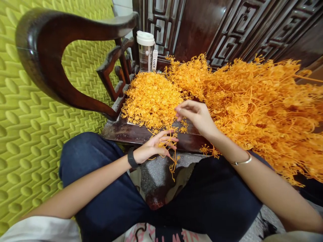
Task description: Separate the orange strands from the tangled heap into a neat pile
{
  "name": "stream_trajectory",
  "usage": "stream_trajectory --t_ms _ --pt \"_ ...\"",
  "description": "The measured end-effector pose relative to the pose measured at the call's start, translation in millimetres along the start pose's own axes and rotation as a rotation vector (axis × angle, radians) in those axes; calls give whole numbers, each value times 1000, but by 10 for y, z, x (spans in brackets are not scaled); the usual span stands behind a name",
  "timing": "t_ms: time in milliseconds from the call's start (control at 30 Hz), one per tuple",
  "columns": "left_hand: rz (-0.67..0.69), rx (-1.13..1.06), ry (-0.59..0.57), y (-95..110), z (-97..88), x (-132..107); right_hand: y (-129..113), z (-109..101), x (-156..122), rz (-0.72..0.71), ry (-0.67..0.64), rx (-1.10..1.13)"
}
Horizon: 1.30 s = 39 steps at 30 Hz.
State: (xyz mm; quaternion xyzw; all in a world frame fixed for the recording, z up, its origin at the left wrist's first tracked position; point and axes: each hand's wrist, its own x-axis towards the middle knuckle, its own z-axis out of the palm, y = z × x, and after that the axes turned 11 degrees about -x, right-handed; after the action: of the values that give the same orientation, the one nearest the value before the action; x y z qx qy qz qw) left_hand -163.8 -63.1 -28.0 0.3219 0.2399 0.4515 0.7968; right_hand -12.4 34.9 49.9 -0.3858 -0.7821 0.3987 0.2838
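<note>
My left hand [153,145], with a dark band on its wrist, is in front of the wooden seat's edge. Its fingers hold several thin orange plastic flower sprigs [173,164], whose stems hang down between and below them. My right hand [196,116] is raised at the right side of a pile of small orange plastic flower heads [152,99]. Its thumb and fingertips are pinched together; whatever may be between them is too small to make out. To the right, a large heap of long-stemmed orange plastic flowers [262,101] spreads beside my right forearm.
The dark wooden chair seat [121,132] bears the pile, with a curved armrest [41,40] at left. A white-lidded clear cup [145,50] stands at the back corner by the carved backrest [199,30]. A few loose flower heads [209,150] lie at the front edge.
</note>
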Motion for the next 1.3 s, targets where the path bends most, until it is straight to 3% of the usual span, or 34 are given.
stream_trajectory --t_ms 133,200,467,667,767,867,1033,1167,1300 --pt "68 -246 14 -19 -5 2 -113 181 -228 -334 -332 -394" --pt "79 -301 38 -29 -8 -4 -101 244 -289 -443 -361 -554" --pt "11 -416 175 94 30 -23 56 408 -314 -545 -387 -771" --pt "35 -392 201 90 33 -21 37 513 -366 -461 -347 -930" --pt "32 -311 179 75 36 -10 25 481 -353 -407 -368 -783" --pt "36 -220 156 57 13 -2 -22 405 -324 -256 -376 -519" --pt "68 -11 166 69 -34 -21 -108 249 -250 -9 -244 -188" --pt "0 124 181 126 -16 -41 -73 200 -207 108 -227 -63" --pt "-13 166 224 118 -14 -46 -21 253 -224 83 -244 -140"
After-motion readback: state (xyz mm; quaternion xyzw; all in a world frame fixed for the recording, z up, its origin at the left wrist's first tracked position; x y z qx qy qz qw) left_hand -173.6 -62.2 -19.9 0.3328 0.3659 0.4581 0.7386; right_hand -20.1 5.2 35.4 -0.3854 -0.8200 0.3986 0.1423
